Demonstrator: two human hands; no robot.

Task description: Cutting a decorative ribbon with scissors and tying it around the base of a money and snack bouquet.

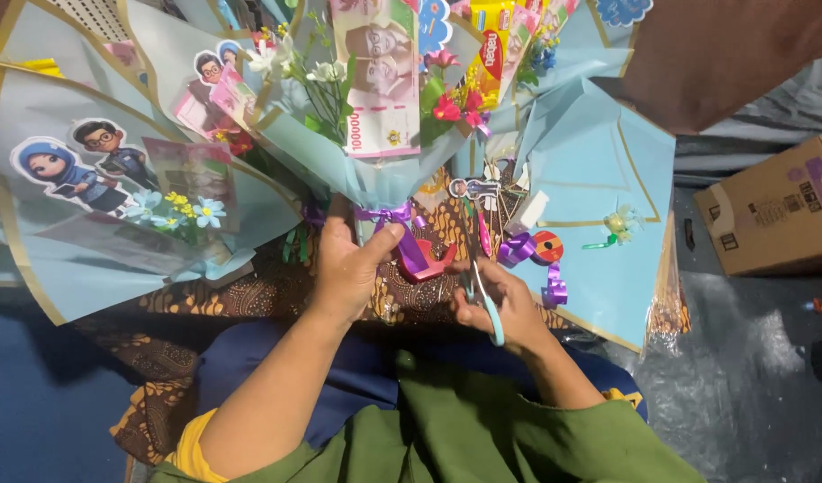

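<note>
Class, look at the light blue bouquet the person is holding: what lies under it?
Under the bouquet a brown patterned cloth shows, spread over the lap. The left hand grips the stem by the purple ribbon; wrapping paper covers the rest of the cloth.

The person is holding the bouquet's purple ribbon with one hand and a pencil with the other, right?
Not quite. The head view shows the right hand holding scissors, not a pencil. The left hand does hold the bouquet at its purple ribbon.
</note>
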